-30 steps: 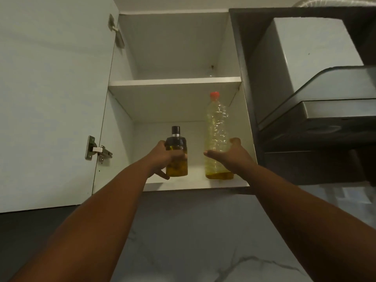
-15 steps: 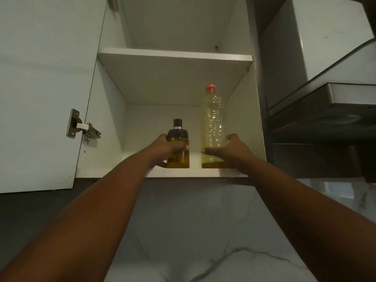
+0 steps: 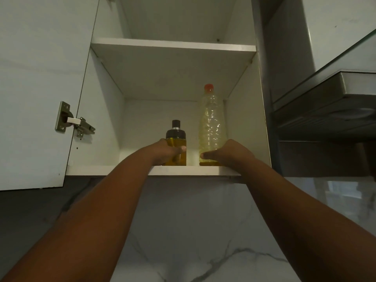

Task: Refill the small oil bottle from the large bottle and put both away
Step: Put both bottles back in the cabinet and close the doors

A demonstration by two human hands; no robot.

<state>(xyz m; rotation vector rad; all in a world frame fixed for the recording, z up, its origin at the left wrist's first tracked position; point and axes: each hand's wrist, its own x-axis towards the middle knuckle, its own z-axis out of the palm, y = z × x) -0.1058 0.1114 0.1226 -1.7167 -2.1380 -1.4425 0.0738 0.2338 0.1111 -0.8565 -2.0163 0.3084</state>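
Observation:
The small oil bottle (image 3: 176,137), square glass with a dark cap and full of golden oil, stands on the lower shelf (image 3: 183,170) of the open wall cabinet. My left hand (image 3: 166,152) grips its lower body, thumb across the front. To its right stands the large clear plastic bottle (image 3: 212,123) with a red cap, holding only a little oil at the bottom. My right hand (image 3: 227,151) wraps around its base. Both bottles are upright, a small gap between them.
The cabinet door (image 3: 40,88) hangs open to the left on a metal hinge (image 3: 73,122). An upper shelf (image 3: 173,44) sits above the bottles. A grey range hood (image 3: 325,102) juts out on the right. A marble wall panel (image 3: 193,231) lies below the cabinet.
Both hands pushed the two bottles deeper onto the lower shelf and set them down. The camera tilted upward and moved closer to the cabinet.

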